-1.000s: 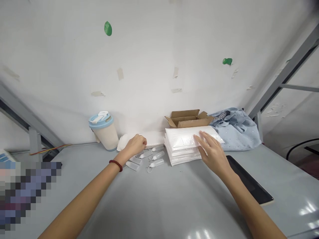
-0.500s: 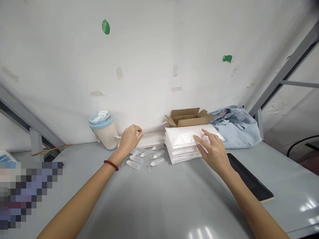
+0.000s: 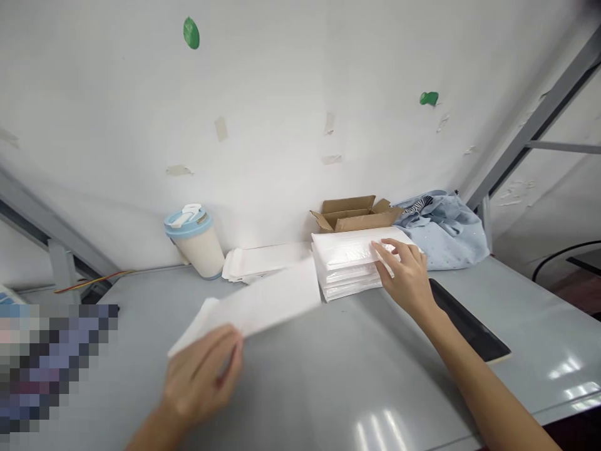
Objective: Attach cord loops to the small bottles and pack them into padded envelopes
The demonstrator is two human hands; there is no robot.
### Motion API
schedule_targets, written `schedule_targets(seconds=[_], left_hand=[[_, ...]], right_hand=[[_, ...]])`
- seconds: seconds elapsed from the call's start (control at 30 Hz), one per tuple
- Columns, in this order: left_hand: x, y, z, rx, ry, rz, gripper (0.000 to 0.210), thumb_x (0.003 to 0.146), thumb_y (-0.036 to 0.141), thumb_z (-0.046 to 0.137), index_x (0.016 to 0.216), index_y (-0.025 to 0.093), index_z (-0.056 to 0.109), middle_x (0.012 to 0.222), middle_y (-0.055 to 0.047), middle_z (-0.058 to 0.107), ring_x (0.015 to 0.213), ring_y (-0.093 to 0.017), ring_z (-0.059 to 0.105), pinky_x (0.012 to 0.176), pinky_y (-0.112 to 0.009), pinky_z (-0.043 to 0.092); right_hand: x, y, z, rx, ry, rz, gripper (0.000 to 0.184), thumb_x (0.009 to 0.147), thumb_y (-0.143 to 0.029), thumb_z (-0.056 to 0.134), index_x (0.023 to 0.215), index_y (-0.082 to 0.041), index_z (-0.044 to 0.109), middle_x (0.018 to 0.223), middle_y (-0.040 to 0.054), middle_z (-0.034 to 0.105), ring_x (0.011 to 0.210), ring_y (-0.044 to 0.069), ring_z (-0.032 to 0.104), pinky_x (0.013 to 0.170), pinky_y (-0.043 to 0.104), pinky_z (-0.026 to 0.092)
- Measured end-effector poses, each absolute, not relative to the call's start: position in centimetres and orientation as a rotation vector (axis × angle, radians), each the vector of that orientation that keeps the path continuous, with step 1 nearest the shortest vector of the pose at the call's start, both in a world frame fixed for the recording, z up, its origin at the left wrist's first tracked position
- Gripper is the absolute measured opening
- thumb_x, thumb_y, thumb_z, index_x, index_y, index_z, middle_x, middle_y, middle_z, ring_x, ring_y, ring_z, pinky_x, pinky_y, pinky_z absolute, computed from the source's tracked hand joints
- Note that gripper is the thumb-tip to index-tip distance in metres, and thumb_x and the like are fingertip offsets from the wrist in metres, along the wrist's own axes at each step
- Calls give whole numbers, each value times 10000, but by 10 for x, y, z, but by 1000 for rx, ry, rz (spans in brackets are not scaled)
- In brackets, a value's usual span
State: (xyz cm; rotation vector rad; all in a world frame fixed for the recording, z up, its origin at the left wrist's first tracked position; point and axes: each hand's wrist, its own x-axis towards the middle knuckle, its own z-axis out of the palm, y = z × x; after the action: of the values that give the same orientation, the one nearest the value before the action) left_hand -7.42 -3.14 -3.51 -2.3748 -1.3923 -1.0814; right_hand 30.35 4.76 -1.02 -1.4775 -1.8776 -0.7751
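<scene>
My left hand (image 3: pixel 204 373) is closed on a white paper envelope (image 3: pixel 277 297), pinching it near its lower left edge. The envelope is tilted over the table, with what looks like a flap at its left end, and is slightly blurred. Behind it lies a pile of similar white envelopes (image 3: pixel 263 258) against the wall. My right hand (image 3: pixel 404 269) rests with thumb and fingers apart at the right side of a stack of white bubble packets (image 3: pixel 345 250), fingertips touching the top one. The small dropper bottles are hidden, apparently behind the raised envelope.
A cup with a blue lid (image 3: pixel 195 241) stands left of the envelope pile. Behind the packets is an open cardboard box (image 3: pixel 357 216), beside a light blue cloth bag (image 3: pixel 446 232). A black tablet (image 3: pixel 469 322) lies under my right forearm. Metal frame bars flank the table.
My left hand has come from the envelope pile toward me and left, now with an envelope in it. The envelope now covers the dropper bottles. My right hand stays at the packets.
</scene>
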Motion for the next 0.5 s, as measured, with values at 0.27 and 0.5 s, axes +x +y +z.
schedule_targets(seconds=[0.27, 0.5], left_hand=[[-47, -81, -52, -2800, -1299, -787, 276, 830, 162, 443, 949, 273, 666, 926, -60, 709, 794, -189, 661, 685, -288, 526], [-89, -21, -24, -2206, -2555, -545, 448, 755, 397, 497, 1129, 164, 575, 1083, -113, 630, 1016, -287, 569, 799, -382, 474]], right_hand=[[292, 39, -5, -1448, -1977, -708, 359, 816, -188, 505, 1174, -209, 519, 1164, 107, 563, 1004, 277, 499, 822, 411, 354], [288, 37, -3, -1360, -2067, -667, 436, 816, -178, 480, 1251, -194, 451, 1224, 140, 513, 1105, 302, 471, 873, 442, 356]])
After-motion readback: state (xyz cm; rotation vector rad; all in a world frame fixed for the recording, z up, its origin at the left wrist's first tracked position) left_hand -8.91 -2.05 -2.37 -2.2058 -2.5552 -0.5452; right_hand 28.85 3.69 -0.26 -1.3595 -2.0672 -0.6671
